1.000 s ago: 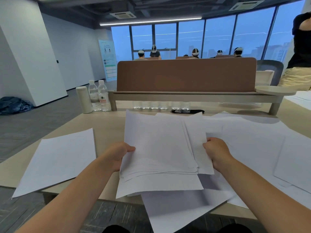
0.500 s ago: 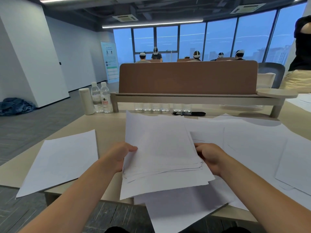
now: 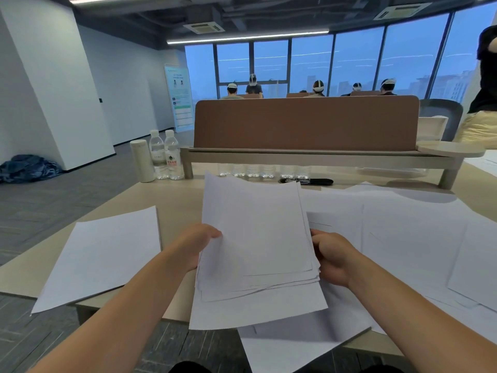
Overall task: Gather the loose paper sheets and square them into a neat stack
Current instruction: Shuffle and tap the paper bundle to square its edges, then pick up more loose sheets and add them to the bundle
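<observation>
A person's two bare forearms reach forward from the bottom of the view over a pale wooden table [image 3: 177, 200]. Between the hands is a bundle of white paper sheets [image 3: 255, 238], tilted so its far edge stands higher than its near edge. The left hand [image 3: 197, 246] grips the bundle's left edge about halfway along, its fingers curled round the paper. The right hand [image 3: 332, 258] is curled against the bundle's right edge, directly opposite, and holds it from that side. The sheets are not yet square: their near edges fan out unevenly, and one larger bottom sheet juts out toward the person. Under the bundle, another loose sheet [image 3: 290, 343] hangs over the table's near edge. More loose sheets [image 3: 403, 232] overlap each other across the table to the right of the right hand. A separate sheet [image 3: 102, 254] lies to the left of the left arm, apart from the bundle, its near corner past the table edge. Beyond the bundle lies a black pen [image 3: 309, 181], and behind that stands a brown divider panel [image 3: 304, 122]. At the far left of the table stand two water bottles [image 3: 166, 154] beside a white flask [image 3: 141, 160].
</observation>
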A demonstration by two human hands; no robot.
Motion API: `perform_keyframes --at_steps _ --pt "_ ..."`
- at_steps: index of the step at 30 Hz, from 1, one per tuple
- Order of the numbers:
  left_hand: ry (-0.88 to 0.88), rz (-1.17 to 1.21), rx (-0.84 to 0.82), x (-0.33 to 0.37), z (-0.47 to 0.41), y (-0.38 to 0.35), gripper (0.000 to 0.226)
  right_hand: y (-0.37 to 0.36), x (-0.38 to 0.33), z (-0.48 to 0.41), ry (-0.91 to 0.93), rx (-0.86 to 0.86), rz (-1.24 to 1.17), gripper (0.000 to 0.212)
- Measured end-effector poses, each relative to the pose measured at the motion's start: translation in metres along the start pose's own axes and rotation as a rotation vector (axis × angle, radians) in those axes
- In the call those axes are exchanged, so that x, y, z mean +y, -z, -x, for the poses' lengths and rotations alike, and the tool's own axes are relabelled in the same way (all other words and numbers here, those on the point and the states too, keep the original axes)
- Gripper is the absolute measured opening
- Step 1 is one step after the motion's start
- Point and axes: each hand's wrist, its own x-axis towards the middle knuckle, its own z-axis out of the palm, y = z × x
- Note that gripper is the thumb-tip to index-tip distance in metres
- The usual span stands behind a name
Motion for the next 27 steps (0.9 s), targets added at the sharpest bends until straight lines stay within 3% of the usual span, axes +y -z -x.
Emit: perform_keyframes --at_steps 2,5,8,13,16,20,24,27 --pt "-0.016 -0.028 -0.005 0.002 0.001 -0.002 0.008 -0.005 0.0 0.001 -0.006 0.005 -0.002 0.034" --pt "-0.072 -0.098 -0.012 0.003 0.004 -0.006 0.031 -0.008 0.003 -0.002 -0.054 -0.026 0.055 0.06" --pt "-0.139 -0.192 0.02 0.002 0.008 -0.008 0.032 -0.013 0.004 0.0 0.026 -0.026 0.3 0.016" --pt "-0.263 -0.194 0.011 0.008 0.013 -0.003 0.033 -0.022 -0.003 0.005 0.152 0.062 0.434 0.027" --pt "-0.36 -0.092 0.012 0.024 0.02 0.005 0.045 -0.026 -0.016 0.005 0.283 0.095 0.44 0.023" --pt "-0.467 0.136 -0.074 0.058 0.029 0.019 0.038 -0.035 -0.047 0.014 0.446 0.146 0.383 0.021" --pt "-0.56 0.204 -0.102 0.09 0.032 0.028 0.046 -0.04 -0.082 0.021 0.567 0.159 0.242 0.02" --pt "-0.598 0.244 -0.105 0.097 0.033 0.027 0.037 -0.043 -0.094 0.022 0.6 0.139 0.121 0.021"
